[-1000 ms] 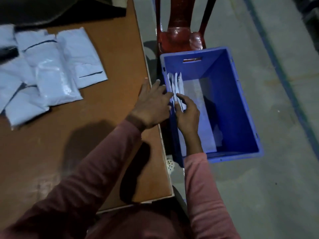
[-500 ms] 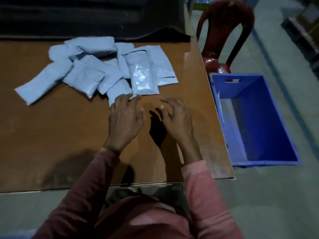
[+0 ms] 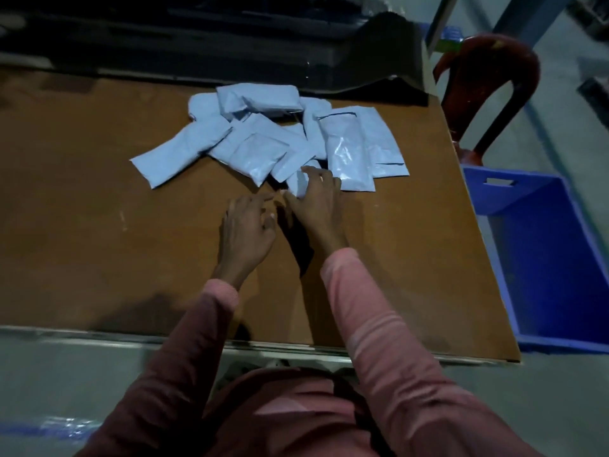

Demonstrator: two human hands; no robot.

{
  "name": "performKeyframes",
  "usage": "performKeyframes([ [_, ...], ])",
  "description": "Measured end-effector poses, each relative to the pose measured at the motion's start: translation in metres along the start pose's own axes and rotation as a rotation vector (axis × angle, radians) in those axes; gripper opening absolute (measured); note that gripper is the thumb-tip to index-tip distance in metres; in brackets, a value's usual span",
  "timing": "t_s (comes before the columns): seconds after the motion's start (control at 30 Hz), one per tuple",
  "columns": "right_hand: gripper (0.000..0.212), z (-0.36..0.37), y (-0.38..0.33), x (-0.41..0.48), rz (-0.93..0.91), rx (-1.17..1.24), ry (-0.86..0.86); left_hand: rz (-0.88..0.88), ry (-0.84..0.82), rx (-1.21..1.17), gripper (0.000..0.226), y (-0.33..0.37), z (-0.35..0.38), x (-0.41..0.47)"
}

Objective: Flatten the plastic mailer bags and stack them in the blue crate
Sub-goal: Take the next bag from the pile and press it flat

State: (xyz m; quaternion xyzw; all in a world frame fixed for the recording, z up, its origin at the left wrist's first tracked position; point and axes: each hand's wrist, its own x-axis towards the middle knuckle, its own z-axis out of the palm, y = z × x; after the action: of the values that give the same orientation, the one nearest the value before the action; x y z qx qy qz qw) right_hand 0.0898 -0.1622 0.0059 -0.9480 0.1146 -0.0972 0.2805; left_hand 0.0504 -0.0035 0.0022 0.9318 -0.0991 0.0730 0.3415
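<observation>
centrally, one small mailer bag (image 3: 298,184) lies at the near edge of the pile of mailer bags (image 3: 263,140), ahead of the right hand (image 3: 318,206), whose fingers are laid over it with the thumb at its near-left edge; whether it is already pinched cannot be told, and its long axis is mostly hidden by those fingers. the left hand (image 3: 245,230) is just beside, to the left and slightly nearer the body, relaxed and holding nothing above the table (image 3: 99,209). the stretch of tabletop between pile and person gives room to draw the bag back and flatten it. the blue crate (image 3: 527,199) stands on the floor past the table's right edge, on the right hand's side.
</observation>
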Motion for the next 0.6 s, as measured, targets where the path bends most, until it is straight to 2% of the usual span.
performKeyframes([
  [0.07, 0.078, 0.012, 0.002, 0.006, 0.048, -0.107, 0.010, 0.008, -0.011, -0.014, 0.037, -0.005, 0.002, 0.002],
  [0.17, 0.081, 0.017, 0.007, 0.008, 0.076, -0.130, 0.048, -0.008, -0.017, -0.081, 0.039, -0.011, 0.005, 0.006],
  [0.47, 0.062, -0.028, 0.037, -0.039, 0.057, 0.105, 0.058, 0.039, -0.010, -0.137, 0.037, -0.016, 0.019, 0.012],
  [0.6, 0.055, -0.058, 0.063, -0.078, 0.005, 0.144, 0.137, 0.098, 0.081, -0.131, 0.032, -0.006, 0.023, 0.003],
])
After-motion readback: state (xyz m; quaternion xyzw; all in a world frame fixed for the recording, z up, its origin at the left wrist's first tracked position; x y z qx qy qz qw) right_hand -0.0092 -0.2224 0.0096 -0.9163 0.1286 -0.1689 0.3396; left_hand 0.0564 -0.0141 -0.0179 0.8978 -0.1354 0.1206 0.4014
